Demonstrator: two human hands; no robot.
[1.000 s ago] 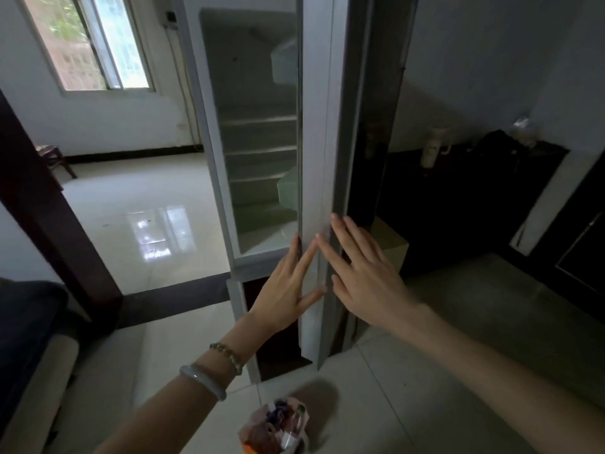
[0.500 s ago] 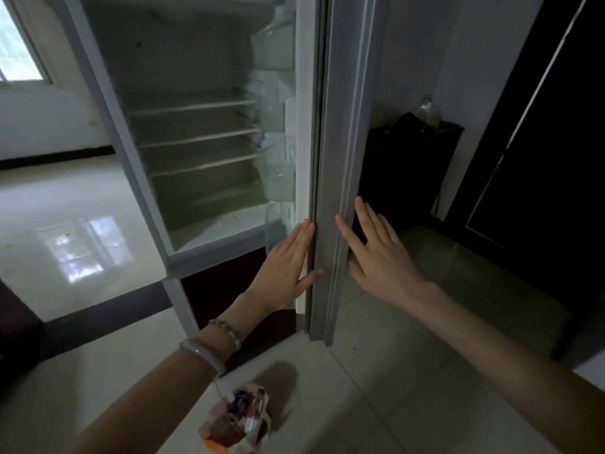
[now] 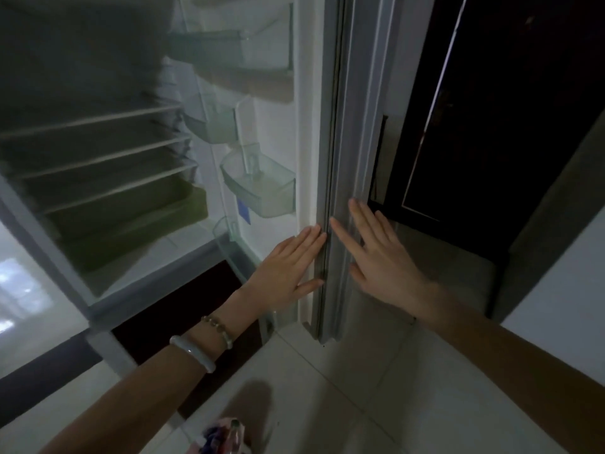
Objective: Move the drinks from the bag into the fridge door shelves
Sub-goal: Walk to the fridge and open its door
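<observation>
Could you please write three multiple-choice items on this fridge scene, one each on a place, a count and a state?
1. Where is the bag?
A. On a fridge shelf
B. On the floor by the person's feet
C. In the right hand

2. How many bracelets are on the left wrist?
A. None
B. One
C. Two

3. What state are the door shelves in?
A. Empty
B. Full of bottles
C. Taken out

Answers:
1 B: the bag sits on the tiles at the bottom edge of the view.
2 C: a pale bangle and a beaded bracelet show.
3 A: the clear bins hold nothing, and the left hand and right hand lie flat on the fridge door.
</observation>
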